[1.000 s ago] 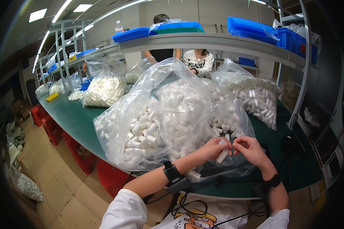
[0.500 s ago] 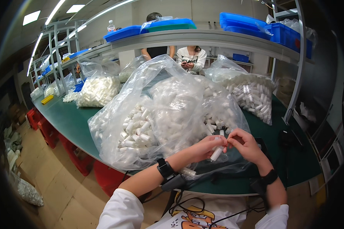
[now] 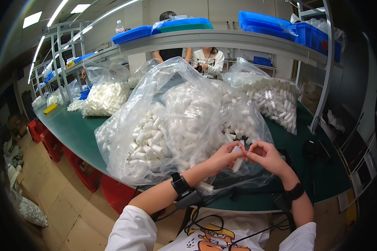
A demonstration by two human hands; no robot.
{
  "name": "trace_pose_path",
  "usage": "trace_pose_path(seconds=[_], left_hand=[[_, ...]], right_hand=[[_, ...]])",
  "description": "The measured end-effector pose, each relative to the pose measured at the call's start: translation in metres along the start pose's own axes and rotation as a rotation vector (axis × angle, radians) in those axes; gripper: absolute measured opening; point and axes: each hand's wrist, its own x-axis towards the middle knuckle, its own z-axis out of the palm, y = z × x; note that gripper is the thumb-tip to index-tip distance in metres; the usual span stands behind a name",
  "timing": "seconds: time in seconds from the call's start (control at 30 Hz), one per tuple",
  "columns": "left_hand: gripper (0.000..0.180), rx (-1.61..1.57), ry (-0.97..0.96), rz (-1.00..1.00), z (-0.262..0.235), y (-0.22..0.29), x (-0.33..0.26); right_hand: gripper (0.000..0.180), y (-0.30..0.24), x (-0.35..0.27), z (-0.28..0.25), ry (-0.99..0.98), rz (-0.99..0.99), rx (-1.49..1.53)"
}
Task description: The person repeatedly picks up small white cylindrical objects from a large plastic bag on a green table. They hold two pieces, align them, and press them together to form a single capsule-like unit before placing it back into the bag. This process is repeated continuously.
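A slim white plastic tube (image 3: 238, 165) stands tilted in my left hand (image 3: 225, 156), whose fingers are closed round it. Beside it, my right hand (image 3: 269, 159) curls with thumb and forefinger pinched together, their tips meeting the left fingertips; anything between them is too small to make out. Just beyond both hands is a large clear plastic bag (image 3: 192, 113) spread open over the table. White tubes (image 3: 148, 142) fill it, and a few dark pieces (image 3: 244, 138) lie among those closest to my hands.
Further tied bags of white tubes stand at the back right (image 3: 276, 102) and back left (image 3: 107, 98) of the green table (image 3: 79, 136). A grey shelf (image 3: 222, 38) with blue bins (image 3: 268, 27) spans above. Red stools (image 3: 117, 192) line the left edge. Two people are across the table.
Both hands stay together at nearly the same spot, with the white tube turned slightly more upright. The right fingers have shifted a little against the left ones.
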Motion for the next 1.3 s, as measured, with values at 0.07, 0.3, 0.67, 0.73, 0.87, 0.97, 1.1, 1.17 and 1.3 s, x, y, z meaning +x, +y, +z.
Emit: trace_pose_path(seconds=[0.07,0.3,0.67,0.73,0.87,0.97,1.1,1.17,1.3], left_hand=[[0.013,-0.01,0.016,0.0,0.002,0.0,0.0],[0.015,0.045,0.041,-0.009,0.003,0.001,0.0],[0.016,0.202,0.082,0.054,-0.001,-0.007,0.004],[0.016,0.209,0.074,0.091,-0.003,-0.008,0.005],[0.016,0.225,0.077,0.114,-0.002,-0.007,0.004],[0.016,0.228,0.083,0.125,-0.002,-0.007,0.004],[0.016,0.242,0.082,0.144,-0.002,-0.009,0.005],[0.016,0.256,0.084,0.136,-0.002,-0.007,0.005],[0.016,0.266,0.085,0.13,-0.002,-0.008,0.005]], right_hand=[[0.011,0.001,0.0,-0.001,0.003,0.015,0.013],[0.011,0.002,0.0,-0.001,0.017,0.056,0.03],[0.016,0.003,-0.002,-0.005,-0.015,0.074,0.033],[0.016,0.002,-0.002,-0.005,-0.019,0.08,0.031],[0.016,0.003,-0.002,-0.005,-0.011,0.082,0.008],[0.016,0.004,-0.002,-0.005,-0.008,0.082,-0.007],[0.017,0.002,-0.002,-0.003,-0.007,0.078,-0.019],[0.017,0.002,-0.002,-0.003,-0.006,0.076,-0.022],[0.017,0.002,-0.002,-0.003,-0.004,0.077,-0.038]])
